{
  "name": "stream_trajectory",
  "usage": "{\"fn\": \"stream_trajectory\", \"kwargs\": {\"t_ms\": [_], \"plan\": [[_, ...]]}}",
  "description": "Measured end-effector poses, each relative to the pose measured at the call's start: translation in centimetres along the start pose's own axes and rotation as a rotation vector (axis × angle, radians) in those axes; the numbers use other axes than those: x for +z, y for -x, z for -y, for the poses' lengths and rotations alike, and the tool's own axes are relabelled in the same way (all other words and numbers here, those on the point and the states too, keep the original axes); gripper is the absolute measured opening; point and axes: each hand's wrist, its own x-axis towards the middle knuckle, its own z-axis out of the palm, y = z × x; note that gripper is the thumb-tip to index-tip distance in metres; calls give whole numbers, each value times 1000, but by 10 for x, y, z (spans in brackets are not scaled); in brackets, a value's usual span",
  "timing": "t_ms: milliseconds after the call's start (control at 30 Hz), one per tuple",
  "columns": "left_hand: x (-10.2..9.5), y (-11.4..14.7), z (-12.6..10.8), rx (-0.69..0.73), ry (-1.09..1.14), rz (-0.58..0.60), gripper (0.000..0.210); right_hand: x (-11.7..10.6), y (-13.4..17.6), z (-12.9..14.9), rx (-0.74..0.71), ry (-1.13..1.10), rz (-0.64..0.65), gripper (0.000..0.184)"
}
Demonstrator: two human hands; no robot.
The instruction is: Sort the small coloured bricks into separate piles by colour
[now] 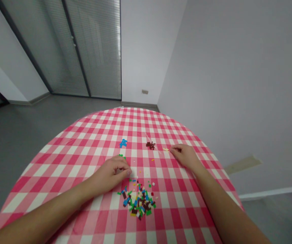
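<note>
A mixed pile of small building bricks (pixel 140 201) in blue, green, brown, white and yellow lies on the checked tablecloth. Just beyond it is my left hand (pixel 114 171), its fingers curled and thumb close to the fingertips; whatever they may hold is too small to make out. Green bricks (pixel 121 155) show past its knuckles, partly hidden. My right hand (pixel 185 156) rests farther right, fingertips pinched together beside a few cream bricks (pixel 165 149). Any piece in that pinch is hidden. Farther back sit a blue brick group (pixel 123 143) and a dark brown brick group (pixel 150 145).
The round table wears a red-and-white checked cloth (pixel 92 125). A yellow brick (pixel 153 160) lies alone between the hands. A grey wall (pixel 237 84) stands close on the right; glass panels with blinds (pixel 97 51) are behind the table at left.
</note>
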Motion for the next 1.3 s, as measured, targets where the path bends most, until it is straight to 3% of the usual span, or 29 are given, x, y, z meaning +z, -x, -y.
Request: {"fn": "stream_trajectory", "kwargs": {"t_ms": [200, 833, 1067, 1300], "plan": [[-1, 0, -1, 15, -17, 17, 23, 3, 0, -4, 28, -44, 89, 22], [-5, 0, -1, -11, -21, 18, 20, 2, 0, -1, 75, -46, 128, 23], [-7, 1, -10, 54, -58, 139, 23, 3, 0, 6, 92, -30, 6, 24], [-4, 2, -12, 140, -52, 330, 16, 5, 11, 32, -41, -87, 5, 28]]}}
